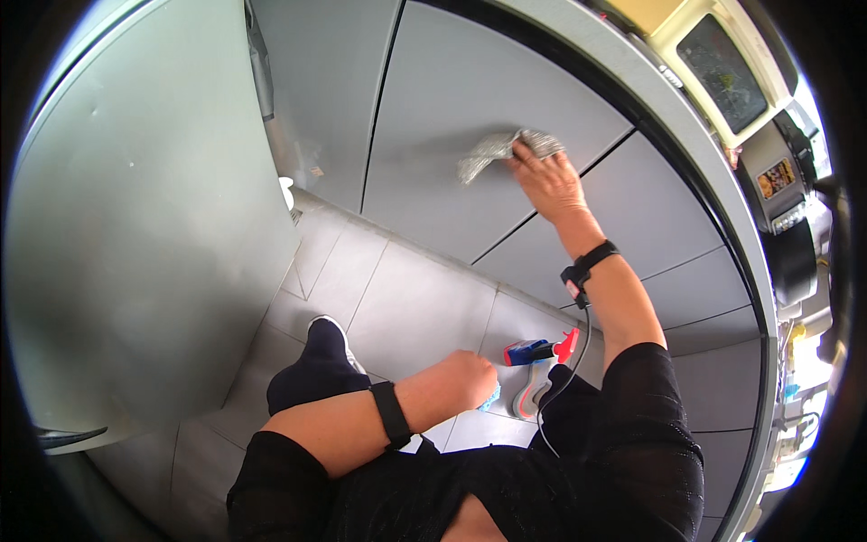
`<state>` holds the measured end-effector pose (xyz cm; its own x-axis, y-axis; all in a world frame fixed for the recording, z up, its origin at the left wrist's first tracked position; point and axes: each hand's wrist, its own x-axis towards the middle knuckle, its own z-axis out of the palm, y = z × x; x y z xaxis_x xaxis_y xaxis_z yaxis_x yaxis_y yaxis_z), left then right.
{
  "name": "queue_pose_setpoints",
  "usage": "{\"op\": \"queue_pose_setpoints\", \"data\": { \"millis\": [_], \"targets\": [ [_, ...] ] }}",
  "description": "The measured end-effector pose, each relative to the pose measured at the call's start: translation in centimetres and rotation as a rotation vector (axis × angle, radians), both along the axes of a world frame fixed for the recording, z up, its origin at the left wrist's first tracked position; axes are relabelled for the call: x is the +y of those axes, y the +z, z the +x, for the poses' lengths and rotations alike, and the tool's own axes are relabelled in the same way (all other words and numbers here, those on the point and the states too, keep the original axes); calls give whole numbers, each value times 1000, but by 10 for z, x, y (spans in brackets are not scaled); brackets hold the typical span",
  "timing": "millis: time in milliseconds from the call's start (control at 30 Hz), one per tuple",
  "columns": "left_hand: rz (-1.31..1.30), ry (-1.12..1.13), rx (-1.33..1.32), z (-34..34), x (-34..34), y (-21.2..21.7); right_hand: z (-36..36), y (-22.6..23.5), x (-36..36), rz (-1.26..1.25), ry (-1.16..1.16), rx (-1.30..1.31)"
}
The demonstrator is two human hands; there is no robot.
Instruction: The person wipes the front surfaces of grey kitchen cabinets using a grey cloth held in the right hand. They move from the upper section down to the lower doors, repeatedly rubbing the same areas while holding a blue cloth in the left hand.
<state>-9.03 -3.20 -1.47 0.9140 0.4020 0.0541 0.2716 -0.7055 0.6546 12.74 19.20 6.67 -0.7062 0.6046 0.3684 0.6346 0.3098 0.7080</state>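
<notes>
The left hand (470,378) is curled beside something blue (492,396); I cannot tell whether it grips it. A spray bottle (542,350) is just right. Farther off, well apart, the right hand (547,185) holds a grey cloth (492,150) against a door (433,108).

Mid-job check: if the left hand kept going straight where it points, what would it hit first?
In the picture, the left hand points toward the spray bottle, so likely that. Depth is unclear, though: the bottle seems lower, near the floor, and the hand might pass above it.
</notes>
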Motion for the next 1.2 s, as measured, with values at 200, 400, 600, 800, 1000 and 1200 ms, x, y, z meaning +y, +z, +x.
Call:
{"op": "queue_pose_setpoints", "data": {
  "millis": [200, 400, 600, 800, 1000, 1200],
  "targets": [
    [-38, -66, 212, 3, -7, -1, 28, 74, -25, 103, -75, 72],
    [-50, -60, -1, -9, -9, 4, 18, 72, -25, 103, -219, 185],
    [-34, -59, 36, -9, -6, -2, -38, 53, 21, 134, -27, 237],
    [-64, -6, -100, -20, -11, -10, -99, 4, 60, 5, 92, 81],
    [-65, 5, 32, -30, -7, -10, -143, -51, 77, -229, -22, -79],
    [-51, 46, 141, -36, 3, -9, -152, -116, 79, -449, -99, -330]
  ]
}}
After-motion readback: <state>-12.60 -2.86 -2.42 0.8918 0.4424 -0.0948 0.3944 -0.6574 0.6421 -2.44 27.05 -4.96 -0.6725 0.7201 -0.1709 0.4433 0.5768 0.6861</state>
